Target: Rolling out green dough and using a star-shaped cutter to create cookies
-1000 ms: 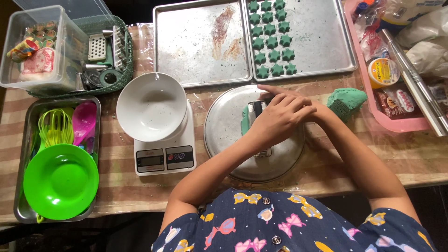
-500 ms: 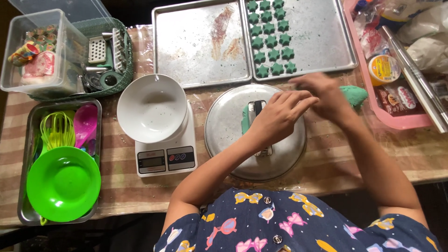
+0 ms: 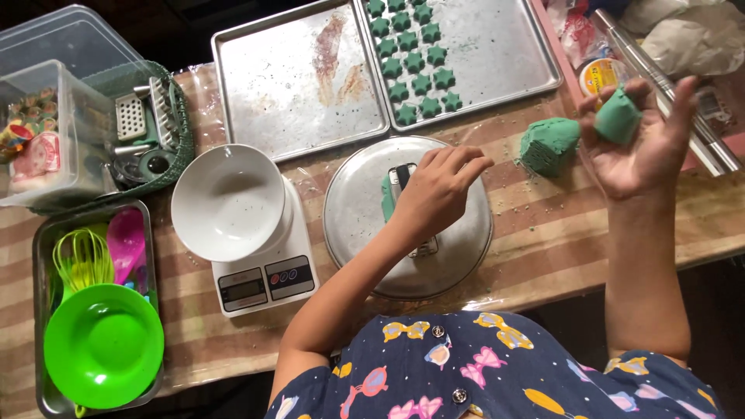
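Note:
My left hand [image 3: 438, 190] lies curled over a narrow metal tool [image 3: 402, 175] on a round metal plate [image 3: 466, 240], with a bit of green dough [image 3: 386, 198] at its left side. My right hand [image 3: 640, 143] is raised palm up at the right and holds a small piece of green dough [image 3: 618, 116] in its fingers. A bigger lump of green dough [image 3: 549, 145] sits on the striped table just left of that hand. Several green star-shaped pieces [image 3: 415, 62] lie on a baking tray [image 3: 504, 54] at the back.
A bare baking tray [image 3: 299, 85] lies at back centre. A white bowl [image 3: 227, 200] stands on a kitchen scale [image 3: 264, 283]. At left are a green plate [image 3: 103, 345] in a metal tray, a tool basket [image 3: 147, 128] and a clear box [image 3: 46, 132]. A pink tray [image 3: 597, 46] holds packets.
My right hand left the round plate, went right to the dough lump, and now holds a small piece of dough up, palm open. My left hand stayed on the tool.

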